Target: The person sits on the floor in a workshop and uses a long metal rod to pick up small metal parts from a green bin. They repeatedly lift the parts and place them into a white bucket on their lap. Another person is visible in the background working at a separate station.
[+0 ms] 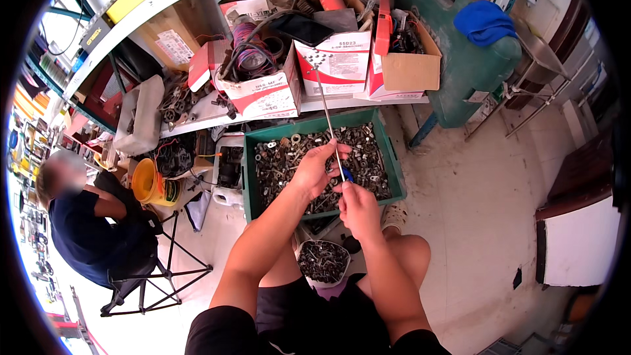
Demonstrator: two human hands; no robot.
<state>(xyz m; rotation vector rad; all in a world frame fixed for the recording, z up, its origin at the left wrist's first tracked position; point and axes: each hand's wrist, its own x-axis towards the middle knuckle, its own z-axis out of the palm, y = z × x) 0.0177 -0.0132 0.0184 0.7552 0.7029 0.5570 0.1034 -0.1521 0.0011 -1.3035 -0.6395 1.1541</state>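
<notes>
A thin metal rod (323, 96) slants up and away from me, its far end in front of a red and white cardboard box (331, 76). Small shiny pieces (315, 56) show around that end; I cannot tell whether they touch it. My left hand (315, 167) holds the rod midway between thumb and fingers. Its near end is pinched in my right hand (359, 207). Below both hands stands a green plastic crate (398, 177) full of loose nuts, bolts and metal fittings (276, 162). Something blue (348, 174) shows beside the rod, partly hidden.
Between my legs sits a pale tub (325, 284) of small dark fasteners. A shelf (197, 117) behind the crate carries boxes of parts. To the left are a yellow bucket (144, 182) and a seated person (93, 236) on a folding stool (167, 276). A green plastic body (458, 79) stands right.
</notes>
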